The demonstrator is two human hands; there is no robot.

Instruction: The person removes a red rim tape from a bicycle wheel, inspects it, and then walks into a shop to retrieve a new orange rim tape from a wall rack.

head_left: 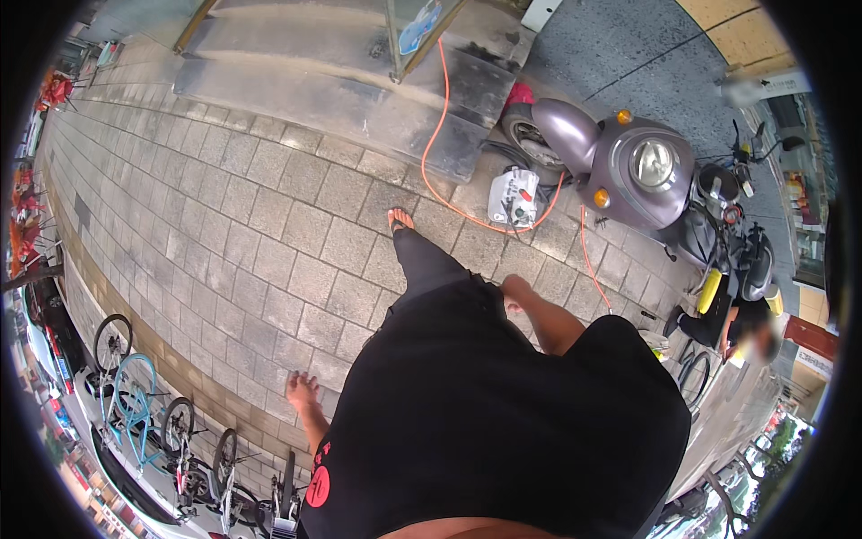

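My left hand [303,391] hangs out to the side over the paving with its fingers apart and nothing in it. My right hand [514,293] is held low in front of my body; its fingers are mostly hidden, and I make out nothing in it. It is nearest to a white-and-grey boxy machine [514,198] with a red part, standing on the paving ahead. An orange hose or cord [435,148] loops round that machine. Just beyond and to the right stands a purple-grey motor scooter [642,171] with a round headlight.
A stone step [359,108] runs along the front, with a glass door [415,36] above it. One sandalled foot [400,220] is forward on the tiles. Several bicycles [135,395] and cars line the left. At the right a person in dark clothes [741,319] is low beside another bicycle [693,370].
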